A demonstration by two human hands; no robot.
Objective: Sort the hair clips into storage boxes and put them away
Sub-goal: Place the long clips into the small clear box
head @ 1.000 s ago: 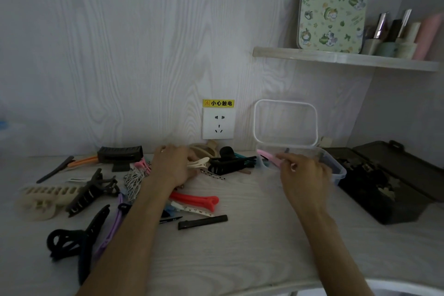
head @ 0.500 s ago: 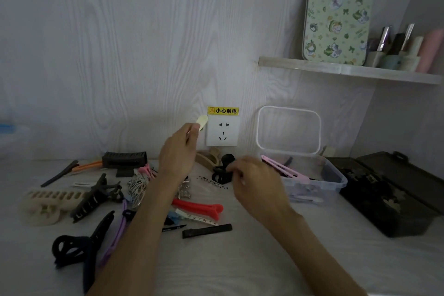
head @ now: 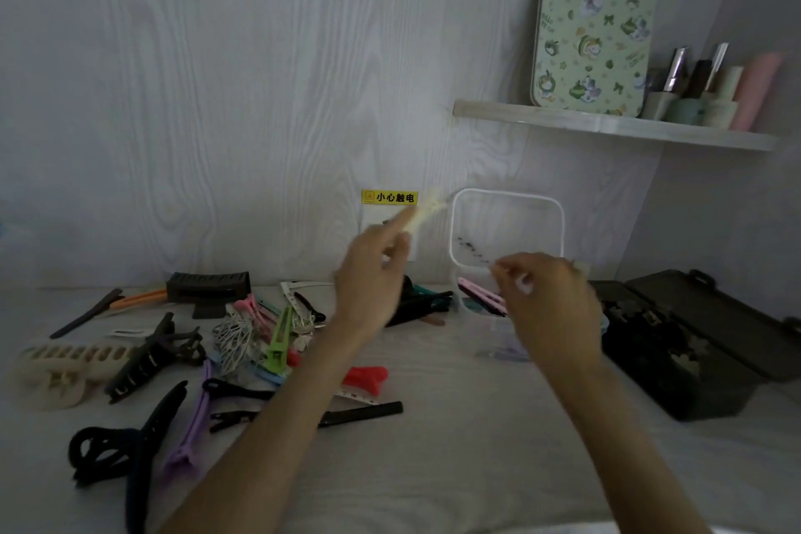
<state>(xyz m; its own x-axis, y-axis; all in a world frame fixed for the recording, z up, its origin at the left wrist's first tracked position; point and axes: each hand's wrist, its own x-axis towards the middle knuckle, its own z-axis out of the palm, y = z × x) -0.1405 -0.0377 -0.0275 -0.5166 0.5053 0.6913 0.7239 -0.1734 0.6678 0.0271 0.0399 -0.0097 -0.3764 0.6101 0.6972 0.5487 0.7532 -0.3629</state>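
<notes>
The tabletop is dim and its near edge is cut off by the frame. At the far right a dark case stands open, its contents too dark to tell apart. Left of it, against the wall, the clear storage box has its lid propped upright; the right forearm hides much of the box, and only a pink clip lying in it can be made out.

The loose hair clips lie scattered over the left half of the tabletop: a large cream claw clip far left, black claw clips, a purple one, a green one, a red one partly covered by the left forearm.

The left hand is raised above the pile, near the wall socket, and pinches a cream clip between thumb and fingers; the clip is smeared by motion, so its shape is unclear. The right hand hovers over the clear box, fingers curled with thumb and forefinger meeting; whether it holds anything I cannot tell.
</notes>
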